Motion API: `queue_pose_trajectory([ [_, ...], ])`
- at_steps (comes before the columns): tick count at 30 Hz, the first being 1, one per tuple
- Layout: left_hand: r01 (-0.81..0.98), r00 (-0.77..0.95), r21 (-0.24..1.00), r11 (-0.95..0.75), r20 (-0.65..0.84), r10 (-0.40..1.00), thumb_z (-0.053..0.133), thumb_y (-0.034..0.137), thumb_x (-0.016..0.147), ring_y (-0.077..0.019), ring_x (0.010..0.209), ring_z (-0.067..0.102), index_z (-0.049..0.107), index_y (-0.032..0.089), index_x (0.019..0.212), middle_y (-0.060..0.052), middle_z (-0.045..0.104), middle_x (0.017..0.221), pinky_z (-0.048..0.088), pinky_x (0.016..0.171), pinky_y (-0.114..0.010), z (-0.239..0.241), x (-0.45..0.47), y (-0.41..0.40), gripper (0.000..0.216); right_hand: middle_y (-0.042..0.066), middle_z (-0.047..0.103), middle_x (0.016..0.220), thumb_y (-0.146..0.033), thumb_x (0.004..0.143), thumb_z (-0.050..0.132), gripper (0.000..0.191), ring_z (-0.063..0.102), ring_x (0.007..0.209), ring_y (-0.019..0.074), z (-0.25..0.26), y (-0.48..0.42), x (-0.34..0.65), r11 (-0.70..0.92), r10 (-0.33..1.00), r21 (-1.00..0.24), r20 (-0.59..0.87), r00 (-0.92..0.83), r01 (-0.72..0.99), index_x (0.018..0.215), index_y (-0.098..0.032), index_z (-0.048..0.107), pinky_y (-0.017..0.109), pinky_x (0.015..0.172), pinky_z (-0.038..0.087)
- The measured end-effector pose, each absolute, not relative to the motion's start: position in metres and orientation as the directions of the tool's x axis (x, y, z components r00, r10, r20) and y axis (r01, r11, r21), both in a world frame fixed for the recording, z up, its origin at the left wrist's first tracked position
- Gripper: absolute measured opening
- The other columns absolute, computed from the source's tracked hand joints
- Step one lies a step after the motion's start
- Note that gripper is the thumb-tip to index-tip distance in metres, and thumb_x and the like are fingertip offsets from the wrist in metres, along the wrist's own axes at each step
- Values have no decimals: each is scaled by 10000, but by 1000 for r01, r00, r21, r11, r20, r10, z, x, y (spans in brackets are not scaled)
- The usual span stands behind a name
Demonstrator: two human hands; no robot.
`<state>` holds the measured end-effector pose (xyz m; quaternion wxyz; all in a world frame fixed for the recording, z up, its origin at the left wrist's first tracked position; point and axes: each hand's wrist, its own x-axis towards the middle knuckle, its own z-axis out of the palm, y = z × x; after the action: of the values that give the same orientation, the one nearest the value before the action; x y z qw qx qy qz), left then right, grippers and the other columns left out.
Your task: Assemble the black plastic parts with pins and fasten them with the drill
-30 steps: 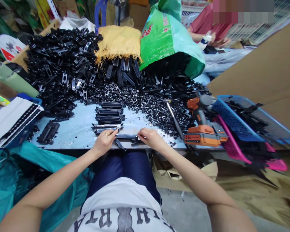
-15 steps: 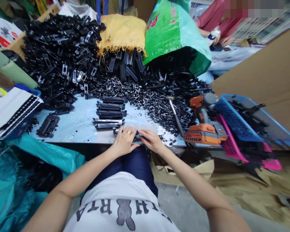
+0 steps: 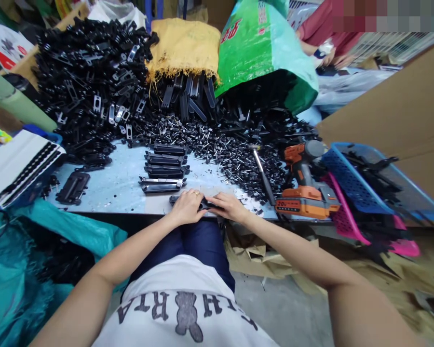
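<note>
My left hand (image 3: 187, 207) and my right hand (image 3: 228, 206) meet at the near edge of the pale blue table (image 3: 115, 185), both gripping one long black plastic part (image 3: 205, 204) that lies flat between them. The part is mostly hidden under my fingers. Just beyond my left hand stands a short row of stacked black parts (image 3: 164, 168). A spread of small black rivets (image 3: 227, 154) lies beyond my right hand.
A large heap of black clips (image 3: 90, 82) fills the back left. A yellow sack (image 3: 184, 46) and a green bag (image 3: 264, 58) spill parts at the back. An orange cordless drill (image 3: 305, 188) and blue and pink baskets (image 3: 350, 183) sit at right. Another person's hands (image 3: 329, 55) work behind.
My left hand slid right along the table edge to join my right hand, and the black part has gone from stretched between them to mostly covered by both.
</note>
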<state>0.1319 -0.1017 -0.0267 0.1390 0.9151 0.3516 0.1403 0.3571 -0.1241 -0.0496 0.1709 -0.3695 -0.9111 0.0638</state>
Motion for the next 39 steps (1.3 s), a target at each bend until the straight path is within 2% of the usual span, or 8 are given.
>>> queue_pose_trajectory([
  [3, 590, 655, 362, -721, 307, 690, 522, 380, 830, -252, 1017, 528, 559, 145, 1097, -124, 602, 1059, 391, 877, -393, -30, 117, -120, 358, 106, 631, 975, -369, 888, 498, 409, 559, 854, 192, -37, -127, 342, 692, 709, -197, 364, -604, 694, 1251, -180, 513, 330, 729, 454],
  [5, 700, 533, 348, -623, 326, 781, 458, 347, 866, -240, 926, 572, 632, 150, 934, -114, 640, 923, 408, 830, -380, -34, 105, -136, 272, 115, 623, 1038, -330, 894, 494, 383, 559, 915, 197, -30, -127, 317, 679, 705, -220, 464, -537, 701, 1246, -179, 515, 345, 779, 454],
  [8, 891, 295, 308, -335, 170, 940, 428, 367, 871, -239, 753, 612, 658, 143, 744, -109, 645, 717, 429, 686, -350, -38, 95, -153, 346, 125, 588, 1149, -333, 913, 453, 390, 550, 1007, 200, -26, -118, 269, 722, 676, -281, 483, -557, 632, 1267, -176, 499, 348, 842, 458],
  [10, 937, 199, 284, -202, 40, 979, 436, 400, 856, -238, 703, 628, 676, 136, 765, -112, 659, 704, 428, 626, -328, -37, 97, -156, 368, 121, 564, 1201, -358, 927, 414, 401, 547, 1038, 198, -27, -110, 244, 745, 665, -321, 421, -617, 585, 1279, -182, 493, 344, 862, 465],
  [14, 962, 85, 271, -47, -130, 988, 422, 410, 852, -230, 675, 651, 698, 126, 767, -127, 681, 706, 425, 599, -297, -29, 103, -150, 406, 91, 593, 1140, -320, 947, 369, 385, 558, 1021, 167, -33, -103, 227, 697, 715, -436, 358, -601, 569, 1299, -205, 477, 307, 866, 479],
  [25, 942, 217, 300, -153, -196, 956, 436, 414, 845, -246, 714, 661, 716, 127, 762, -137, 690, 724, 442, 647, -308, -22, 84, -141, 410, 97, 573, 1044, -286, 937, 396, 394, 536, 990, 188, -36, -110, 224, 651, 757, -504, 383, -529, 568, 1325, -246, 456, 340, 844, 488],
  [31, 928, 206, 347, -132, -186, 961, 431, 410, 860, -246, 734, 660, 715, 130, 784, -136, 686, 736, 440, 648, -307, -28, 94, -140, 406, 90, 557, 969, -255, 941, 375, 420, 531, 936, 188, -40, -110, 226, 616, 787, -508, 375, -489, 602, 1360, -250, 409, 330, 810, 485],
  [39, 925, 210, 354, -137, -177, 961, 441, 412, 859, -228, 723, 654, 705, 143, 745, -115, 684, 715, 413, 633, -293, -30, 90, -142, 394, 76, 515, 996, -4, 831, 318, 674, 475, 943, 192, -46, -109, 233, 670, 740, -461, 343, -579, 582, 1432, -303, 250, 360, 824, 459],
])
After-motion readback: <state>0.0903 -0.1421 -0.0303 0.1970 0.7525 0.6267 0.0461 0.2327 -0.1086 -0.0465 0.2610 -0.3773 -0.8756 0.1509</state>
